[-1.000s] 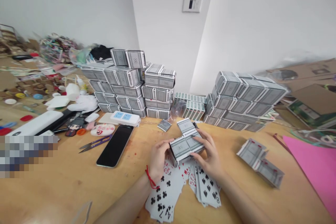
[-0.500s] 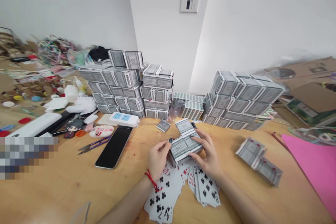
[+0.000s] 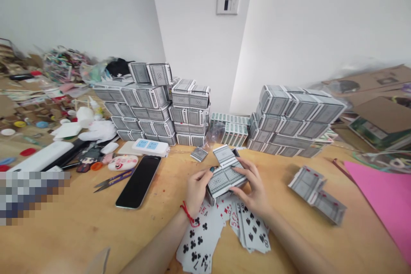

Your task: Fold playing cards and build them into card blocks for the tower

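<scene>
1. Head view: a card block (image 3: 221, 181), made of folded cards with grey patterned backs, is between the two hands at the middle of the counter (image 3: 144, 239); whether it rests on the wood or is lifted slightly, I cannot tell
2. The left hand (image 3: 196, 188) is curled nearly closed, thumb and fingers pinching the block's left end; a red cord (image 3: 187, 209) circles that wrist
3. The right hand (image 3: 255, 188) is half open around the block, fingers on its top and right side, thumb at its near edge, gripping it
4. Below the block lie two fans of loose cards, face up: the left fan (image 3: 197, 244) shows clubs, the right fan (image 3: 255, 231) an eight of spades
5. A small card square (image 3: 199, 154) lies just beyond, with a phone (image 3: 138, 183) and purple-handled snips (image 3: 114, 180) to the left
6. Well to the right, an angled card piece (image 3: 316, 195) lies near a pink sheet (image 3: 379, 205)
7. Stacked blocks (image 3: 298, 111) stand along the wall
</scene>
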`<state>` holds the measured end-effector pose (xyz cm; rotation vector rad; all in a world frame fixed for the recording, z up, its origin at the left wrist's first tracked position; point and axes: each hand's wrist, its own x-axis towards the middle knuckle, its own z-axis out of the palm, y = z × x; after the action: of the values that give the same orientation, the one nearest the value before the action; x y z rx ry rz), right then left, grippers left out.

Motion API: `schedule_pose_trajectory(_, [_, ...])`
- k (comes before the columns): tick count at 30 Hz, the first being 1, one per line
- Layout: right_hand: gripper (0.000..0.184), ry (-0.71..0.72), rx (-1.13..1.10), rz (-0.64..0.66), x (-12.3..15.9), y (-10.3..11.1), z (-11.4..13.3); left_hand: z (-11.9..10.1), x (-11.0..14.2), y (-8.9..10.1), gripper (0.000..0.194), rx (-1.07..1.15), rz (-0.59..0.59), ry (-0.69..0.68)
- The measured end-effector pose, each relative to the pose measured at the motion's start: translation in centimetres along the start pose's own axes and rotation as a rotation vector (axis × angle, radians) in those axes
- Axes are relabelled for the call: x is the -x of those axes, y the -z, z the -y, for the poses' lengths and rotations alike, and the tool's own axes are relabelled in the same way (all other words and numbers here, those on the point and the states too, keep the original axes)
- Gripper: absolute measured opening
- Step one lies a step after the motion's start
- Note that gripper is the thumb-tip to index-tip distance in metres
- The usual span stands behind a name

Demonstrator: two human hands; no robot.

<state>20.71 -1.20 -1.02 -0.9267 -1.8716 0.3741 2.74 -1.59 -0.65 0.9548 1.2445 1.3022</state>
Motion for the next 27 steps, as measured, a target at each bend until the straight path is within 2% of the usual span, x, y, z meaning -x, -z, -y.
schedule_pose_trajectory(9, [0.039, -0.004, -0.011, 0.006, 0.0, 0.1, 0.1, -0.5, 0.1, -0.2, 0.022, 0.028, 0.010, 0.017])
schedule_pose_trajectory(14, [0.039, -0.012, -0.024, 0.010, 0.0, 0.1, 0.1, -0.8, -0.5, 0.1, 0.020, 0.004, 0.157, -0.024])
schedule_pose_trajectory(19, [0.039, -0.016, -0.027, 0.006, -0.1, 0.0, 0.1, -0.9, -1.0, 0.4, 0.018, -0.120, 0.213, -0.110])
schedule_pose_trajectory(23, [0.040, -0.026, -0.050, 0.024, -0.2, 0.1, 0.1, -1.1, -1.0, 0.7, 0.016, -0.202, 0.304, -0.137])
schedule_pose_trajectory(27, [0.040, -0.021, -0.081, 0.035, -0.2, 0.1, 0.2, -1.3, -1.1, 0.8, 0.014, -0.232, 0.335, -0.173])
